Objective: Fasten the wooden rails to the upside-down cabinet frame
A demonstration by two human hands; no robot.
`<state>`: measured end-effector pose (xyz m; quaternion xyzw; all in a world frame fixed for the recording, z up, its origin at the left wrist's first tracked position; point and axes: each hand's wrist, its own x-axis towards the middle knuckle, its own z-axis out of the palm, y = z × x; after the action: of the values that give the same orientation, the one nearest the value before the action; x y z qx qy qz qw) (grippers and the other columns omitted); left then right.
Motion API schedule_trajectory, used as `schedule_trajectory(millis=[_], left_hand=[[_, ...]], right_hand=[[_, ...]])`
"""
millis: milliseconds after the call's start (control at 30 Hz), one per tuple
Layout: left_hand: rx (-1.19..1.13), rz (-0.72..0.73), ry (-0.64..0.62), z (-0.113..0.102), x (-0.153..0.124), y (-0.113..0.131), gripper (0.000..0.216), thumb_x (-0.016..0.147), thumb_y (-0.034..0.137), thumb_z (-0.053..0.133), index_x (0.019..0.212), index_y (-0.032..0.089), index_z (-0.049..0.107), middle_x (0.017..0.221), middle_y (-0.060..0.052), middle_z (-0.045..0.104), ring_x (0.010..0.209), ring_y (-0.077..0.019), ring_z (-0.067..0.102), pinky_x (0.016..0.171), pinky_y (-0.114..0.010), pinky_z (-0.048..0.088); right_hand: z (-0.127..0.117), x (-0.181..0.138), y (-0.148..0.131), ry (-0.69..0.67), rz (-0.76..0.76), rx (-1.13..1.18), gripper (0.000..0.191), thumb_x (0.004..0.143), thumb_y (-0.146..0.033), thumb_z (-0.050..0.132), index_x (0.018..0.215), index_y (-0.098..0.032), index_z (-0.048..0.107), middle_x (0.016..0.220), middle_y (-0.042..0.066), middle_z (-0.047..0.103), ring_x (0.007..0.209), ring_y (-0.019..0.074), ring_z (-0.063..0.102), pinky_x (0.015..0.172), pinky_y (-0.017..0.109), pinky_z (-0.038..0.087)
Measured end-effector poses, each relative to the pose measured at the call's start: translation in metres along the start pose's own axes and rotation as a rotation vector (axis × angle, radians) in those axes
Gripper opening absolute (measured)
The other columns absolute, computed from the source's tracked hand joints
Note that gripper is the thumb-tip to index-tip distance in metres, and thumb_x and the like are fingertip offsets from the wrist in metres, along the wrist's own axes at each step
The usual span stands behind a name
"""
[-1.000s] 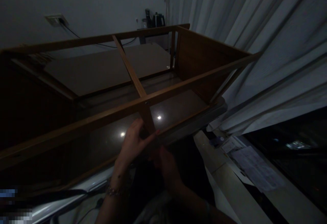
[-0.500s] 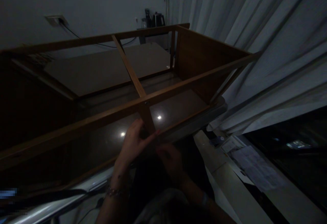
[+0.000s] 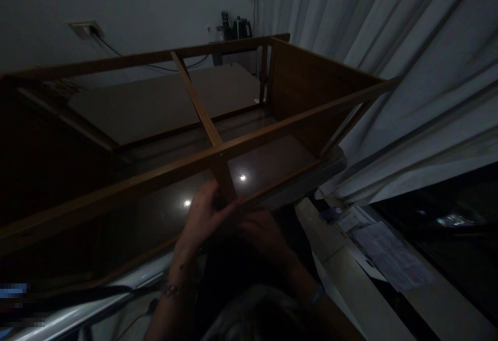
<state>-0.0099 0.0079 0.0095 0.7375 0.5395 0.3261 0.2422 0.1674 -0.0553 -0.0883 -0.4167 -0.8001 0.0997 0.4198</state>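
A wooden frame [image 3: 249, 136] with slim rails and solid end panels rests on a glossy surface. A short upright wooden post [image 3: 223, 178] joins its near top rail to the lower edge. My left hand [image 3: 200, 214] is wrapped round this post, fingers behind and thumb across the front near its foot. Just right of that thumb, my right hand [image 3: 264, 232] is closed, its fingertips drawn together by the base of the post. Dim light hides whatever those fingertips may hold.
White curtains [image 3: 350, 30] hang along the right. A dark kettle [image 3: 241, 27] stands at the back. A wall socket [image 3: 85, 29] with a plugged cable is at the left. Papers [image 3: 392, 253] lie low on the right, and a shiny metal tube [image 3: 116, 289] runs at the lower left.
My right hand has turned and risen slightly, its fingers now flatter beside the foot of the post. The left hand keeps its hold, and the frame stays put.
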Motion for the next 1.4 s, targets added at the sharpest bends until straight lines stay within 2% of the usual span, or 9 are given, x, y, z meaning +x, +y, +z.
schedule_trajectory(millis=[200, 333, 567, 700, 900, 1000, 1200, 1333, 1400], left_hand=[[0.015, 0.033, 0.024, -0.002, 0.001, 0.004, 0.04, 0.082, 0.049, 0.068, 0.109, 0.02, 0.064, 0.101, -0.006, 0.07, 0.09, -0.0227, 0.066, 0.079, -0.035, 0.053], [0.024, 0.05, 0.04, 0.0, 0.001, 0.0, 0.04, 0.082, 0.049, 0.069, 0.109, 0.02, 0.064, 0.102, -0.006, 0.069, 0.09, -0.0222, 0.066, 0.079, -0.034, 0.053], [0.008, 0.036, 0.023, 0.002, 0.001, -0.003, 0.042, 0.081, 0.049, 0.069, 0.11, 0.019, 0.064, 0.102, -0.007, 0.07, 0.091, -0.0232, 0.066, 0.078, -0.036, 0.054], [-0.006, 0.022, 0.002, 0.0, 0.001, 0.0, 0.04, 0.082, 0.049, 0.069, 0.108, 0.019, 0.064, 0.103, -0.007, 0.07, 0.093, -0.023, 0.066, 0.078, -0.035, 0.054], [0.011, 0.015, 0.008, 0.0, 0.0, 0.0, 0.042, 0.082, 0.05, 0.069, 0.111, 0.02, 0.063, 0.106, -0.006, 0.069, 0.095, -0.0234, 0.066, 0.082, -0.036, 0.054], [0.008, 0.005, 0.004, -0.001, 0.0, 0.001, 0.043, 0.082, 0.051, 0.068, 0.112, 0.021, 0.062, 0.108, -0.006, 0.069, 0.096, -0.0237, 0.066, 0.083, -0.036, 0.054], [-0.012, 0.003, -0.008, -0.002, 0.001, 0.004, 0.043, 0.082, 0.051, 0.067, 0.111, 0.02, 0.063, 0.107, -0.007, 0.069, 0.095, -0.0241, 0.066, 0.08, -0.036, 0.054], [0.003, 0.002, -0.009, -0.003, 0.0, 0.004, 0.042, 0.082, 0.052, 0.067, 0.11, 0.02, 0.064, 0.106, -0.007, 0.07, 0.095, -0.0242, 0.066, 0.079, -0.035, 0.054], [0.014, 0.003, -0.005, -0.002, 0.0, 0.003, 0.043, 0.083, 0.052, 0.067, 0.111, 0.02, 0.063, 0.107, -0.007, 0.069, 0.096, -0.0241, 0.066, 0.079, -0.035, 0.054]], right_hand=[[-0.006, 0.002, -0.011, 0.096, -0.028, -0.057, 0.019, 0.096, -0.028, 0.06, 0.112, -0.023, 0.067, 0.096, 0.006, 0.073, 0.09, 0.019, 0.069, 0.083, 0.033, 0.056], [-0.008, 0.009, -0.019, 0.097, -0.037, -0.001, 0.019, 0.097, -0.024, 0.056, 0.114, -0.021, 0.065, 0.091, 0.005, 0.073, 0.084, 0.0183, 0.069, 0.082, 0.033, 0.055], [-0.008, 0.016, -0.028, 0.161, 0.118, 0.122, 0.029, 0.101, -0.021, 0.041, 0.124, -0.023, 0.059, 0.096, 0.007, 0.072, 0.087, 0.0201, 0.067, 0.078, 0.033, 0.054], [-0.004, 0.012, -0.032, 0.193, 0.303, 0.312, 0.027, 0.102, -0.024, 0.039, 0.117, -0.023, 0.061, 0.096, 0.006, 0.07, 0.085, 0.0178, 0.065, 0.076, 0.03, 0.053], [0.006, 0.01, -0.046, 0.28, 0.724, 0.619, 0.033, 0.102, -0.04, 0.037, 0.102, -0.022, 0.064, 0.071, -0.001, 0.058, 0.064, 0.0134, 0.056, 0.061, 0.024, 0.046], [0.011, 0.011, -0.051, 0.324, 0.811, 0.699, 0.039, 0.101, -0.047, 0.036, 0.096, -0.021, 0.064, 0.069, -0.001, 0.056, 0.061, 0.0128, 0.053, 0.058, 0.023, 0.046], [0.012, 0.005, -0.04, 0.288, 0.64, 0.54, 0.031, 0.101, -0.041, 0.04, 0.097, -0.021, 0.063, 0.07, 0.0, 0.06, 0.061, 0.0134, 0.058, 0.057, 0.023, 0.048], [0.001, 0.004, -0.021, 0.239, 0.29, 0.248, 0.024, 0.101, -0.037, 0.046, 0.103, -0.022, 0.065, 0.087, 0.004, 0.07, 0.079, 0.0175, 0.066, 0.07, 0.029, 0.053], [-0.006, 0.006, -0.013, 0.22, 0.137, 0.11, 0.026, 0.101, -0.039, 0.047, 0.1, -0.021, 0.065, 0.085, 0.005, 0.072, 0.079, 0.0183, 0.066, 0.072, 0.03, 0.052]])
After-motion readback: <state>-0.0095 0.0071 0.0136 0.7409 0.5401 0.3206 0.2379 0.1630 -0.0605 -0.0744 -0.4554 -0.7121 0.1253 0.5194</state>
